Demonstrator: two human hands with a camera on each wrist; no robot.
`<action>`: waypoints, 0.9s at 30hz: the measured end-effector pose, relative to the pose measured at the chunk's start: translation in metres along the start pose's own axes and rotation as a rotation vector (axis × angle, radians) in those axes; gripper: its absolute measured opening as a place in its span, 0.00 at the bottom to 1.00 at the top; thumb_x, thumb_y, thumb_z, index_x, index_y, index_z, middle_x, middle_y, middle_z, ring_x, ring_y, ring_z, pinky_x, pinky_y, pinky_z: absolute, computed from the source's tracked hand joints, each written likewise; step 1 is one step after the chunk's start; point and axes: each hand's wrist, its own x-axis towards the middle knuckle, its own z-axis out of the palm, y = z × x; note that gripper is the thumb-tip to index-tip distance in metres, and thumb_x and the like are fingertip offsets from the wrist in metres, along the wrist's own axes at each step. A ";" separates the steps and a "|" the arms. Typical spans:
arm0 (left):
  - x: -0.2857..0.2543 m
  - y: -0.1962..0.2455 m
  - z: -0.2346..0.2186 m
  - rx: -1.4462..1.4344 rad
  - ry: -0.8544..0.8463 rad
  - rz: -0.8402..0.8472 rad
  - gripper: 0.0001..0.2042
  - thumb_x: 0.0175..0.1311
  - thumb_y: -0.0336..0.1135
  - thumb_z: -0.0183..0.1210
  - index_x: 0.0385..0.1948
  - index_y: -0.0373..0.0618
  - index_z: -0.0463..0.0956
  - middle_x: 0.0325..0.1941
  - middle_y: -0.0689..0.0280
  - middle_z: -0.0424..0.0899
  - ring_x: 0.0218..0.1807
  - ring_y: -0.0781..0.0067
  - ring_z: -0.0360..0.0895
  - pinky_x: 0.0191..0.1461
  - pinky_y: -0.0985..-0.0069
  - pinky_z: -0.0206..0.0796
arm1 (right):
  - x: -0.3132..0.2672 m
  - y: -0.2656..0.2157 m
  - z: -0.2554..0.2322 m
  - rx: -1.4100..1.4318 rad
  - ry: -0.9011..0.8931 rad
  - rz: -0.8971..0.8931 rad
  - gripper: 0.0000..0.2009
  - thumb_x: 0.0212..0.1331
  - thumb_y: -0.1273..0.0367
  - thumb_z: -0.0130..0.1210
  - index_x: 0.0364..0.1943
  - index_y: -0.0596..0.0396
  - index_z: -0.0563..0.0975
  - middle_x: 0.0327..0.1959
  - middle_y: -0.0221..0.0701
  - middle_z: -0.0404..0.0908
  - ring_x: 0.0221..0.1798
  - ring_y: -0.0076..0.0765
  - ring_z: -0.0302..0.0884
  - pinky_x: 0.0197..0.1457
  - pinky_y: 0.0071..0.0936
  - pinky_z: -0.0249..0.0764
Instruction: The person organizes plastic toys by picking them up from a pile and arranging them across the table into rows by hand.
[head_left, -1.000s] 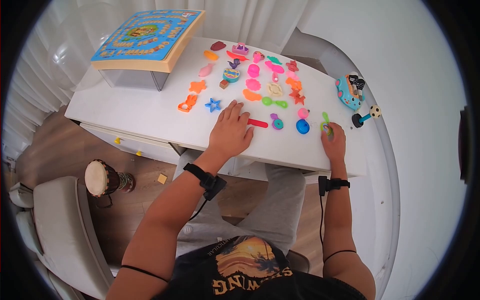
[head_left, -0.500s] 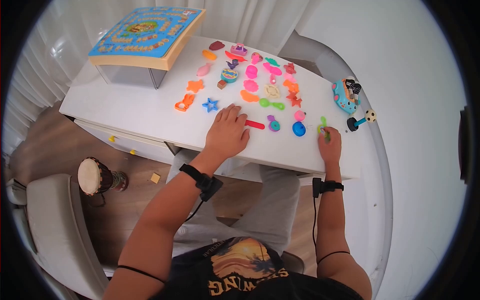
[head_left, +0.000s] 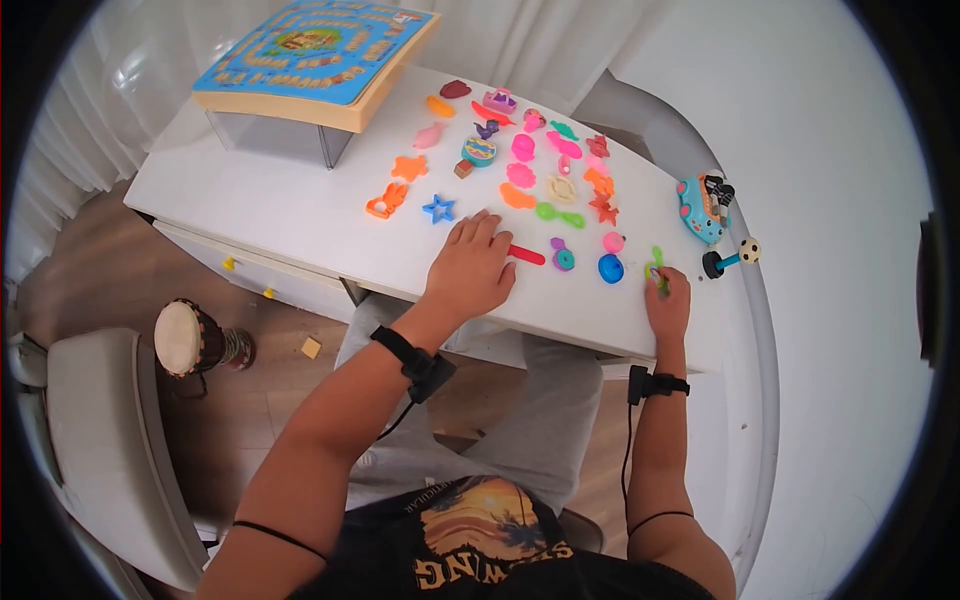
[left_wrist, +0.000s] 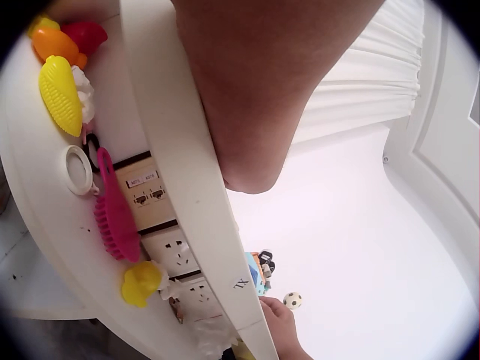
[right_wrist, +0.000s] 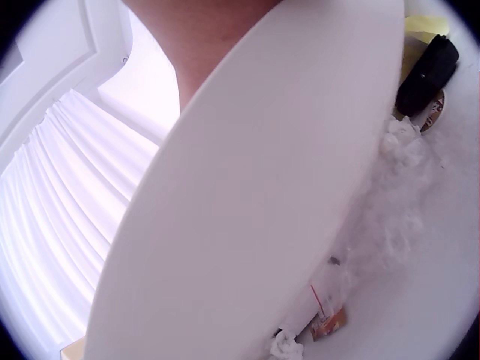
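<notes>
In the head view my left hand [head_left: 472, 265] rests palm down near the table's front edge, fingers straight. A flat red stick [head_left: 527, 255] sticks out from beside its fingers, its left end hidden. My right hand [head_left: 667, 302] is at the right end of the table, with its fingertips pinching a small green toy [head_left: 655, 262], partly covered by the fingers. Between the hands lie a purple and teal toy [head_left: 563, 258], a blue round toy [head_left: 611, 268] and a pink ball-like toy [head_left: 613, 242]. A blue star cutter [head_left: 438, 208] lies left of my left hand.
Several colourful moulds lie in rows farther back, among them a green spoon-like toy [head_left: 560, 215]. A board-game box [head_left: 310, 50] on a clear bin stands back left. A teal toy car [head_left: 705, 210] and a football stand [head_left: 735, 258] are right. Below the tabletop, a pink brush [left_wrist: 116, 210] shows.
The head view has shifted slightly. My left hand stays on the table by the red stick, and my right hand stays at the green toy with only small finger movement.
</notes>
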 end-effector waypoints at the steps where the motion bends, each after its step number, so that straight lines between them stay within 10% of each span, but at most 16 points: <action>1: 0.000 0.000 0.000 0.007 -0.010 -0.003 0.19 0.66 0.39 0.61 0.55 0.40 0.78 0.67 0.50 0.74 0.75 0.48 0.67 0.79 0.54 0.58 | 0.000 -0.001 -0.002 -0.002 0.003 0.005 0.14 0.57 0.72 0.65 0.47 0.56 0.81 0.51 0.41 0.84 0.57 0.53 0.78 0.64 0.44 0.73; 27: 0.002 0.002 -0.004 0.029 -0.029 0.004 0.19 0.64 0.38 0.62 0.54 0.40 0.78 0.66 0.51 0.75 0.73 0.48 0.68 0.78 0.54 0.58 | -0.001 -0.002 -0.002 0.045 -0.019 0.033 0.15 0.56 0.72 0.65 0.48 0.56 0.81 0.53 0.40 0.83 0.59 0.52 0.78 0.65 0.44 0.73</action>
